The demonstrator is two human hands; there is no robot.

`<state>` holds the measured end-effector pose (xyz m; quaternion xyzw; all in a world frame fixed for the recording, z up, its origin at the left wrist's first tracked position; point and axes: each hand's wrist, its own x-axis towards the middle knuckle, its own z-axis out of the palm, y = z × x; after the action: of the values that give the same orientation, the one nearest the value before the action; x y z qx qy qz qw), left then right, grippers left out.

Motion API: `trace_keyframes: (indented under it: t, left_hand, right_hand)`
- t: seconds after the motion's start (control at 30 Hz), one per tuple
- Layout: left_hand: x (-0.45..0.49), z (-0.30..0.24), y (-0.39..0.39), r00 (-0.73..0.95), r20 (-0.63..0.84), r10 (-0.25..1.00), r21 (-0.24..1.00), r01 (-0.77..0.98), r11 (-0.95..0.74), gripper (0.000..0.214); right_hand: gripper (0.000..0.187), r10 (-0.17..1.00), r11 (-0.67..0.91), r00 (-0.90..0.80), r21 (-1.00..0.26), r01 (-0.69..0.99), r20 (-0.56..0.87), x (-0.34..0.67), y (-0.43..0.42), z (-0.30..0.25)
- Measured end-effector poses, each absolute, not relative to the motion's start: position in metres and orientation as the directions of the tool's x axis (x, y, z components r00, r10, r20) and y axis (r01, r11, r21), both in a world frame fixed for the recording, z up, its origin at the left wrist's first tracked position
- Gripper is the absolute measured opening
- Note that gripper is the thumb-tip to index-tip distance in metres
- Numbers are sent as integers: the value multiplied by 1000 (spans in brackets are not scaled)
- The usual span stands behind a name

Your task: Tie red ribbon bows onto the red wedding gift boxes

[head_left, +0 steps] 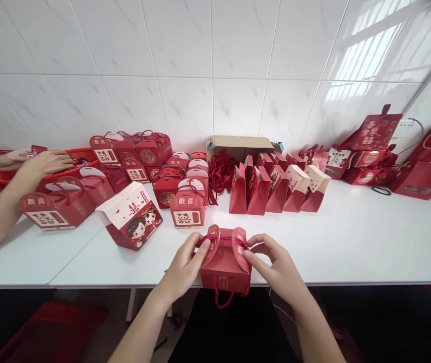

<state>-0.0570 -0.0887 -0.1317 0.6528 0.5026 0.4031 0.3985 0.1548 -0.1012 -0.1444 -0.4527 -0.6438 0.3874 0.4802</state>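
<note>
Both hands work one small red box point(225, 264) at the near edge of the white worktop point(370, 242), right in front of the person. The left hand point(183, 269) pinches the left top flap between thumb and fingers; the right hand point(275, 269) pinches the right flap the same way, so both grips are closed on the box. The two rounded flaps stand up facing each other with a red cord point(221, 238) running between them, which looks like why they are held close together. A loop of cord hangs below the box, over the worktop's edge.

Further back stand finished boxes point(188, 206), a row of open-topped ones point(279, 186) and a carton point(238, 146) beside a heap of red cords (all within reach). At far left another person's hand point(47, 161) rests on a box there; what it does is hard to tell. The box's front print is too small to read.
</note>
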Motion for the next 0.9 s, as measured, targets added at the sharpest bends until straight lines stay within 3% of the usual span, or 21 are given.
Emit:
trace_keyframes:
  t: [0.17, 0.3, 0.43, 0.6, 0.7, 0.9]
  left_hand:
    - [-61, -145, -87, 131, -62, 989, 997, 63, 54, 34]
    - [-76, -144, -84, 140, -92, 986, 995, -33, 97, 36]
    - [-96, -143, -80, 110, -24, 994, 988, 155, 7, 41]
    - [-129, -142, -73, 32, 125, 992, 918, 375, -128, 30]
    - [-140, -144, -70, -85, 165, 983, 884, 454, -109, 33]
    - [-137, -150, -78, -301, 318, 899, 791, 607, -77, 33]
  right_hand:
    - [23, 964, 239, -149, -964, 114, 221, 164, -81, -153]
    - [26, 974, 191, -156, -970, 150, 167, 177, -73, -154]
    - [30, 964, 191, -229, -951, 243, 135, 191, -75, -144]
    - [34, 888, 318, -435, -883, 346, 150, 203, -80, -129]
    - [13, 890, 373, -409, -838, 397, 202, 207, -75, -123]
    - [21, 924, 372, -280, -783, 499, 260, 212, -66, -123]
